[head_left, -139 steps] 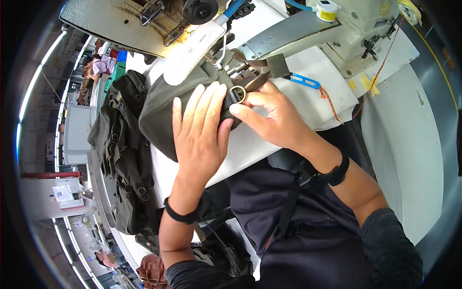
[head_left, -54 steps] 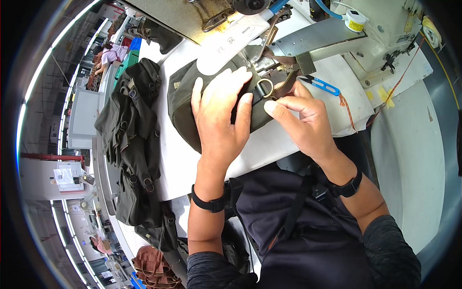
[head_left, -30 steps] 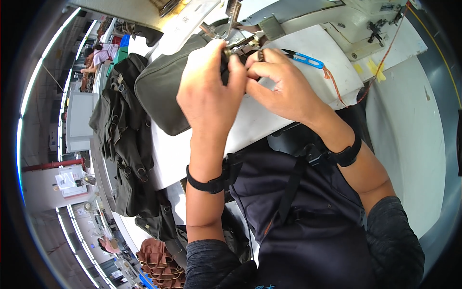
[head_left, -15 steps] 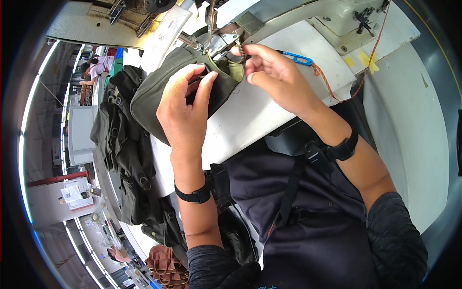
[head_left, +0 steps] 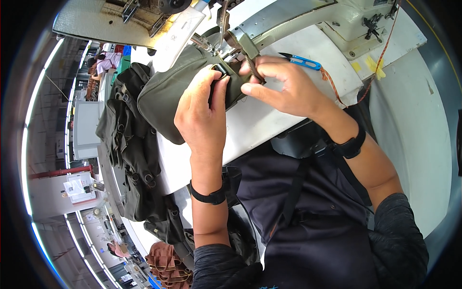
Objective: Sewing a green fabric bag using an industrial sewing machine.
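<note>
An olive green fabric bag (head_left: 166, 94) lies under the needle area of a sewing machine (head_left: 284, 19). My left hand (head_left: 201, 113) is closed at the bag's near edge, thumb and forefinger pinching a small dark shiny piece (head_left: 221, 70). Just to the right, my right hand (head_left: 291, 91) curls its fingers around a loose zipper (head_left: 252, 67) with dark coil teeth. The zipper bends down from a green fabric tab (head_left: 249, 46) beside the machine. My fingers partly hide the bag's opening.
Blue thread snips (head_left: 306, 62) on an orange cord (head_left: 332, 89) lie right of my right hand. More dark green bags (head_left: 127, 125) are heaped to the left, with brown fabric pieces (head_left: 166, 267) below them. The white table edge (head_left: 231, 149) runs near my lap.
The whole view has shifted slightly. My left hand has moved in at the bag's edge, where the dark shiny piece now shows. My right fingers have closed in around the zipper.
</note>
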Tool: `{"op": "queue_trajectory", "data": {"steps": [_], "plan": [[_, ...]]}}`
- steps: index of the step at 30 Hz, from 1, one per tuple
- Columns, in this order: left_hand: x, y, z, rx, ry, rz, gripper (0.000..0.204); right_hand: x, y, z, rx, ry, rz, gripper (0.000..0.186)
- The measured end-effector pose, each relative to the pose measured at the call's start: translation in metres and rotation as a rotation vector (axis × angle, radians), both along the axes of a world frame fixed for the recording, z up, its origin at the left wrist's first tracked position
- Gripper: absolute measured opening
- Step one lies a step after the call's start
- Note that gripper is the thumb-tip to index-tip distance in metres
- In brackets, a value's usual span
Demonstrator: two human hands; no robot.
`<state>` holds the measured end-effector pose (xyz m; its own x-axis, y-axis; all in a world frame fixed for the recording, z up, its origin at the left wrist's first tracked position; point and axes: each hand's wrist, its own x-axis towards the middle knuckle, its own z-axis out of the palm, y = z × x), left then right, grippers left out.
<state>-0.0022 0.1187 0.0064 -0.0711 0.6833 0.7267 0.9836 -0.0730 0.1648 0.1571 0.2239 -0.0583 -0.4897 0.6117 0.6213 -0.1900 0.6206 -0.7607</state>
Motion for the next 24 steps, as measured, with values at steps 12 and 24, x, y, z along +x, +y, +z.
{"op": "queue_trajectory", "data": {"steps": [12,24], "plan": [[0.002,-0.007,0.008,-0.03,-0.099,0.022,0.016,-0.031,-0.018,0.016,-0.816,0.212,0.292,0.026],[0.001,-0.006,0.007,-0.036,-0.101,-0.014,0.016,-0.037,-0.028,0.018,-0.894,0.31,0.259,0.028]]}}
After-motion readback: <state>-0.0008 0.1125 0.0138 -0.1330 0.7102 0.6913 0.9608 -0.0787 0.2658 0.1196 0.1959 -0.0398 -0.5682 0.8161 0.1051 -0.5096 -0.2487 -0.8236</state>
